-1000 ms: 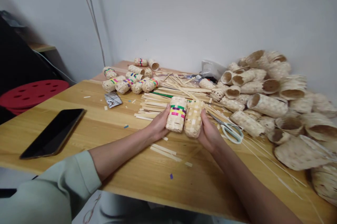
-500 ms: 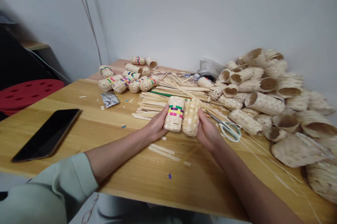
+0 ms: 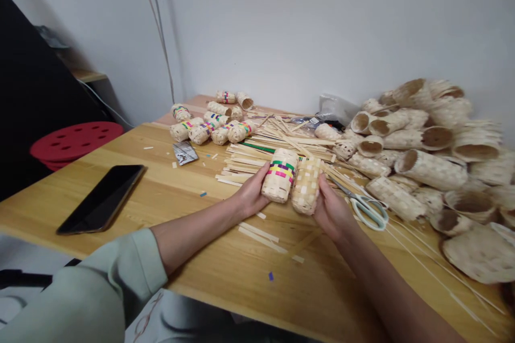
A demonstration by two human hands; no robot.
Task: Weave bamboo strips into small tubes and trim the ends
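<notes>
Fingers [image 3: 262,171] hold two woven cylinders [image 3: 279,177] well inside the table's front edge [image 3: 233,303].

Striped woven cylinder [image 3: 280,175], plain cylinder [image 3: 306,186] beside

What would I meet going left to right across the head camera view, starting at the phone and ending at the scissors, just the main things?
Phone, silver packet, left hand, colour-banded woven cylinder, plain woven cylinder, right hand, scissors.
</notes>
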